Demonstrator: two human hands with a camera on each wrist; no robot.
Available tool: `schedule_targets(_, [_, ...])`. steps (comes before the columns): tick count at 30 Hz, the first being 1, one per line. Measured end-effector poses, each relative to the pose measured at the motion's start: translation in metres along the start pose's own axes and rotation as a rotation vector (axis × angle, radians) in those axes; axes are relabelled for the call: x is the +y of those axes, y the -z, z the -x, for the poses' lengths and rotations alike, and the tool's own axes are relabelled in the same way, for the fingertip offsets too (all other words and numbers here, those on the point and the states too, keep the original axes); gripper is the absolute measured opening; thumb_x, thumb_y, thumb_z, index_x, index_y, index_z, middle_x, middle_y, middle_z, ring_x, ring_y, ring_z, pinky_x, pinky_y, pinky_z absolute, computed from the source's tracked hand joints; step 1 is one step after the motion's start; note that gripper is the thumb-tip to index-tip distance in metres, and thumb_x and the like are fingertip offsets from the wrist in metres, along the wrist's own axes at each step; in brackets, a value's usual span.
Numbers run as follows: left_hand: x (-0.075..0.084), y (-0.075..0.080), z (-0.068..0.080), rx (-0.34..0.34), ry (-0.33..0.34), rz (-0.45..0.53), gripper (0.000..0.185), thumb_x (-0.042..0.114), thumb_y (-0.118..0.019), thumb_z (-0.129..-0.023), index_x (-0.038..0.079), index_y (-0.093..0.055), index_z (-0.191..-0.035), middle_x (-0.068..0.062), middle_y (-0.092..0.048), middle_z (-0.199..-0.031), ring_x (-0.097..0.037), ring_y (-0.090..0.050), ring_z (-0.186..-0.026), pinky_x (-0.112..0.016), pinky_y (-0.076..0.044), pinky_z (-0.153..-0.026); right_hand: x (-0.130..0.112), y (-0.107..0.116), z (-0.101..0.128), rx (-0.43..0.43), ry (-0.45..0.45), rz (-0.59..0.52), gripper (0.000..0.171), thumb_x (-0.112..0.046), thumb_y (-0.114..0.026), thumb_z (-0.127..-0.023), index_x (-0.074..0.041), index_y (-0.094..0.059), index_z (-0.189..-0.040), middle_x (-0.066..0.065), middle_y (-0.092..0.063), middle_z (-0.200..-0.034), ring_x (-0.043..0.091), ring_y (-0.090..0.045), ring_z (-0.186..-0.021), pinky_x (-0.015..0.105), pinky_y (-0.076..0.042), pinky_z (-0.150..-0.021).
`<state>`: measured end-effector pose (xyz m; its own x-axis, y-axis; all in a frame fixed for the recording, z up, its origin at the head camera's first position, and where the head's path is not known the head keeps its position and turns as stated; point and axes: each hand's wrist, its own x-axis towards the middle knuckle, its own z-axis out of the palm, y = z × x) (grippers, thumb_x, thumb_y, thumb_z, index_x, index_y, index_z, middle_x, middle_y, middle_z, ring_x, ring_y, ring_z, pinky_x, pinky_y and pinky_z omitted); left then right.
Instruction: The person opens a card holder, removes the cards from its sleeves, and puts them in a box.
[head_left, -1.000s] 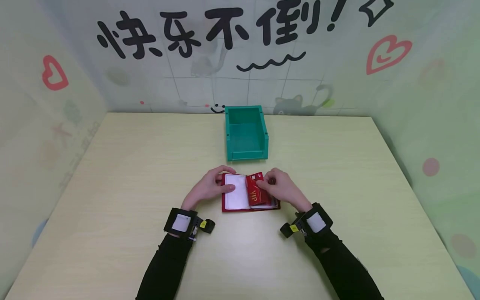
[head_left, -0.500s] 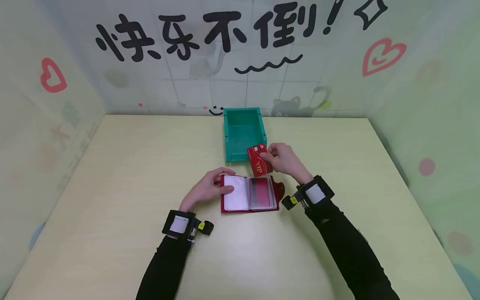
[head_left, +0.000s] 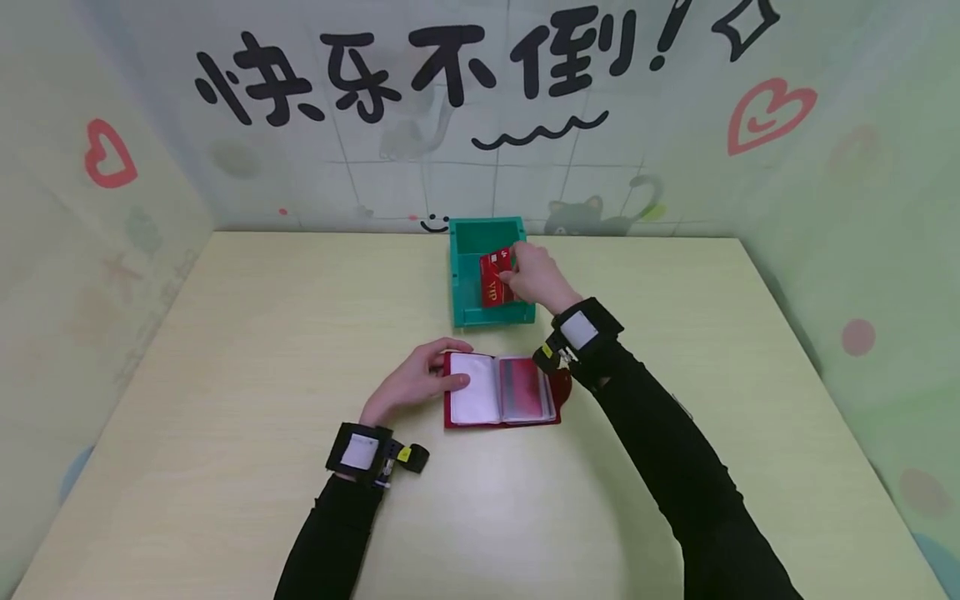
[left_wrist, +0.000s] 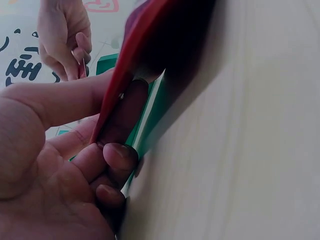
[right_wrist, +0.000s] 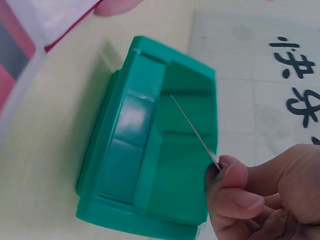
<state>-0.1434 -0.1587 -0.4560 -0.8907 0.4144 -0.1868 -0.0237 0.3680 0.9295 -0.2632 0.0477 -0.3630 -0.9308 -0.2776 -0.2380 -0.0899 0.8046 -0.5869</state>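
Note:
A red card [head_left: 494, 279] marked VIP is pinched between the thumb and fingers of my right hand [head_left: 538, 275], over the green plastic bin [head_left: 495, 317]. In the right wrist view the card [right_wrist: 194, 129] appears edge-on, above the bin's inside. My left hand [head_left: 418, 379] grips the left edge of an open red card holder [head_left: 474, 387], thumb on the white page and fingers under the cover. Clear sleeves [head_left: 525, 390] fill its right side, with a pinkish-red insert showing. The left wrist view has the red cover [left_wrist: 131, 55] between thumb and fingers.
The pale wooden table [head_left: 262, 350] spreads around the holder and bin. A printed backdrop [head_left: 360, 175] rises behind the table's rear edge, close to the bin, with side panels left and right. Both wrists carry strapped-on cameras.
My right hand has lifted the red card off the holder's sleeves and carried it away from me, over the bin. The holder's right-hand sleeves are uncovered. My left hand keeps its place.

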Motion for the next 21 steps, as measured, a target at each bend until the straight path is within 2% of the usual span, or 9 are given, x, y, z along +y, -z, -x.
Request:
schedule_targets(3, [0.0, -0.001, -0.001, 0.004, 0.004, -0.005, 0.05, 0.013, -0.069, -0.094, 0.004, -0.051, -0.14, -0.022, -0.065, -0.129, -0.025, -0.067, -0.104, -0.027, -0.056, -0.086, -0.005, -0.003, -0.011, -0.027, -0.005, 0.078, 0.034, -0.014, -0.058, -0.102, 0.002, -0.048, -0.13, 0.021, -0.065, -0.116, 0.021, -0.062, -0.065, 0.023, -0.048, -0.057])
schedule_targets(7, [0.0, -0.001, 0.0, 0.022, 0.027, -0.019, 0.05, 0.013, -0.07, -0.094, 0.007, -0.052, -0.14, -0.02, -0.065, -0.128, -0.025, -0.067, -0.105, -0.029, -0.057, -0.087, -0.009, -0.012, -0.026, -0.06, 0.003, 0.15, 0.022, -0.012, -0.055, -0.103, 0.002, -0.051, -0.12, 0.019, -0.066, -0.101, 0.015, -0.058, -0.053, 0.022, -0.044, -0.05])
schedule_targets(9, [-0.001, -0.001, 0.0, 0.022, 0.028, -0.021, 0.05, 0.013, -0.07, -0.094, 0.007, -0.052, -0.14, -0.02, -0.066, -0.128, -0.025, -0.067, -0.105, -0.029, -0.056, -0.086, -0.009, -0.018, -0.033, -0.081, -0.002, 0.18, 0.021, -0.008, -0.054, -0.102, 0.002, -0.051, -0.12, 0.018, -0.065, -0.096, 0.013, -0.056, -0.049, 0.022, -0.043, -0.048])
schedule_targets(11, [-0.001, -0.001, 0.0, 0.018, 0.019, -0.02, 0.049, 0.013, -0.07, -0.094, 0.006, -0.052, -0.139, -0.02, -0.066, -0.126, -0.024, -0.067, -0.103, -0.028, -0.056, -0.085, -0.01, -0.023, -0.039, -0.108, -0.016, 0.216, 0.022, -0.005, -0.051, -0.102, 0.002, -0.05, -0.123, 0.019, -0.065, -0.101, 0.013, -0.056, -0.049, 0.022, -0.043, -0.049])
schedule_targets(14, [0.0, -0.001, -0.001, 0.008, 0.01, -0.014, 0.049, 0.012, -0.07, -0.094, 0.005, -0.051, -0.139, -0.021, -0.067, -0.125, -0.023, -0.067, -0.101, -0.027, -0.056, -0.084, -0.011, -0.03, -0.045, -0.138, -0.052, 0.253, 0.026, -0.002, -0.05, -0.101, 0.001, -0.049, -0.127, 0.02, -0.062, -0.116, 0.018, -0.058, -0.058, 0.025, -0.046, -0.053])
schedule_targets(17, [0.0, -0.001, -0.001, 0.002, 0.002, -0.012, 0.049, 0.012, -0.069, -0.094, 0.003, -0.051, -0.139, -0.022, -0.066, -0.125, -0.023, -0.067, -0.1, -0.026, -0.056, -0.083, -0.012, -0.038, -0.049, -0.137, -0.067, 0.312, 0.026, -0.003, -0.049, -0.102, -0.002, -0.052, -0.128, 0.019, -0.058, -0.126, 0.024, -0.057, -0.077, 0.03, -0.047, -0.065])
schedule_targets(21, [0.0, -0.001, 0.001, 0.008, -0.005, -0.019, 0.049, 0.012, -0.069, -0.094, 0.002, -0.051, -0.139, -0.023, -0.066, -0.125, -0.025, -0.067, -0.101, -0.025, -0.054, -0.083, -0.014, -0.047, -0.051, -0.105, -0.051, 0.436, 0.025, -0.006, -0.048, -0.104, -0.002, -0.059, -0.126, 0.018, -0.06, -0.124, 0.029, -0.06, -0.097, 0.036, -0.053, -0.081])
